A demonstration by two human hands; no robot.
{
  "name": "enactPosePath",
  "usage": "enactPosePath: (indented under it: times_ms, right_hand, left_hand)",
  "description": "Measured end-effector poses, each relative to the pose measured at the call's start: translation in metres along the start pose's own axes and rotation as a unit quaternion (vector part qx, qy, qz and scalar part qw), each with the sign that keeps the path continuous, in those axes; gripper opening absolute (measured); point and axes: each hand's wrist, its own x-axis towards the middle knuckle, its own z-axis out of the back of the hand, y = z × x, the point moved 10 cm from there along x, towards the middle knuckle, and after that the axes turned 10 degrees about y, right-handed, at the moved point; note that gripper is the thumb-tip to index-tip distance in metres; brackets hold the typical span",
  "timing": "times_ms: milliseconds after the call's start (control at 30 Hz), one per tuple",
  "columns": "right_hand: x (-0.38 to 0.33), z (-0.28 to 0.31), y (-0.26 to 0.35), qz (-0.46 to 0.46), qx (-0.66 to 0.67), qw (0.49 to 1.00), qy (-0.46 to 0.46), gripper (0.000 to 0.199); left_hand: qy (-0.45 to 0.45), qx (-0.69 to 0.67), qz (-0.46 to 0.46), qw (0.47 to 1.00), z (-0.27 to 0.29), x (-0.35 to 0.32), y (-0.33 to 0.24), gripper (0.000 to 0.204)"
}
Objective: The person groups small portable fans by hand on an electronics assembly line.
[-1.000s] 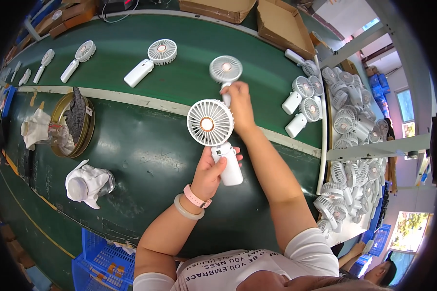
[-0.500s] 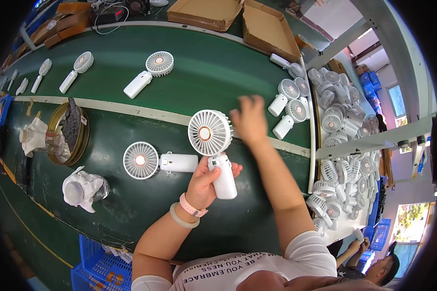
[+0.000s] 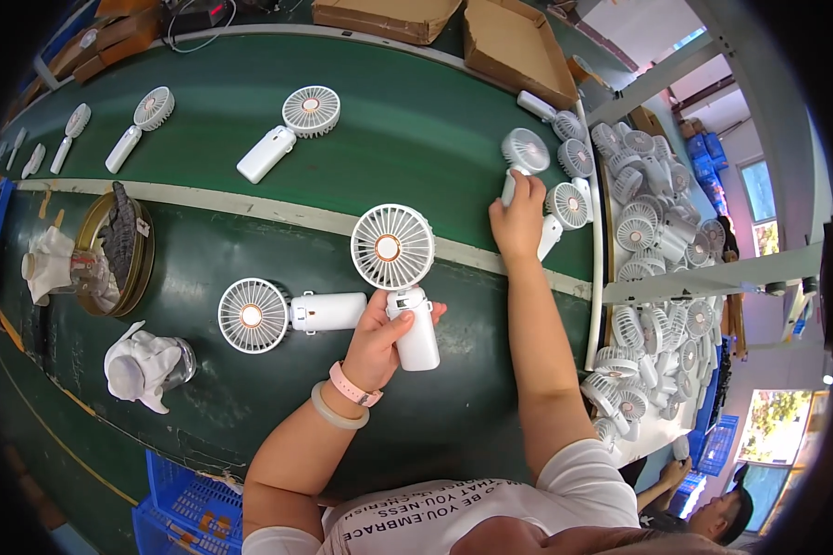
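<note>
A factory assembly line is showing here: identical white handheld fans (image 3: pixel 292 127) are lying along a green conveyor surface (image 3: pixel 416 120), finished ones are piling on a side shelf (image 3: pixel 657 231), cardboard boxes (image 3: pixel 518 37) are waiting.

Open green bench surface (image 3: pixel 416 139) is seen between the upper white handheld fan (image 3: pixel 287 131) and the right-edge cluster of white fans (image 3: pixel 565 176). The near strip is blocked by a white fan lying flat (image 3: pixel 287 314), a round brass tray (image 3: pixel 116 254) and a cloth-wrapped jar (image 3: pixel 143 365). The white rail (image 3: pixel 594 268) bounds the right side.
</note>
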Motion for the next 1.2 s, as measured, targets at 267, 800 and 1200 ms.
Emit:
enactPosePath:
  times_ms: [267, 800, 1200]
  right_hand:
    - [-0.040, -0.010, -0.043, -0.170, 0.265, 0.949, 0.030, 0.065]
    - [-0.135, -0.004, 0.095, -0.038, 0.921, 0.237, 0.308, 0.058]
    - [-0.137, -0.012, 0.079, -0.106, 0.806, 0.537, 0.224, 0.046]
  left_hand:
    - [-0.025, -0.006, 0.006, 1.000, 0.004, -0.005, 0.004, 0.029]
    - [-0.054, -0.026, -0.070, 0.996, 0.029, -0.005, -0.023, 0.031]
    - [0.006, -0.060, 0.010, 0.998, 0.014, -0.006, 0.005, 0.035]
